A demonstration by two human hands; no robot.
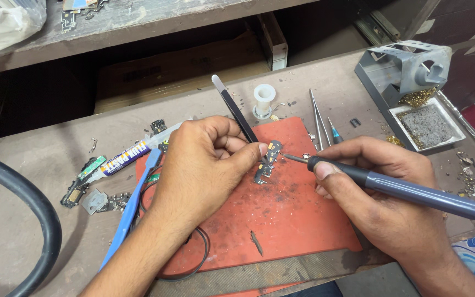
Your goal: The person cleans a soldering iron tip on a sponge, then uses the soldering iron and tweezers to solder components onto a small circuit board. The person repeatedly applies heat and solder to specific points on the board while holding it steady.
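Circuit board: the small dark circuit board [269,160] lies on the red work mat [298,220], near the mat's far edge, between our two hands.
Long axis: we read the board as running from near-left to far-right, tilted across the mat.
Hose: a thick black hose [26,209] curves over the bench's left edge.
Syringe: a labelled syringe [125,157] lies left of the mat, with small board scraps [86,179] beside it.
Blue pry tool: the blue pry tool [130,209] lies along the mat's left edge, under our left forearm.
Left hand: our left hand [202,165] is curled and pinches black tweezers [236,113] between thumb and fingers; the thumb tip rests just beside the board's left end.
Solder spool: a white solder spool [264,99] stands beyond the mat's far edge.
Spare tweezers: steel tweezers [319,124] lie at the mat's far right corner.
Right hand: our right hand [383,190] is closed in a pen grip on the grey soldering iron [413,190]; the tip points left, close to the board's right side.
Nearer hand: the left hand is nearer; the iron tip approaches from the right.
Iron stand: the grey iron stand [408,69] with its cleaning tray sits at the bench's far right corner.
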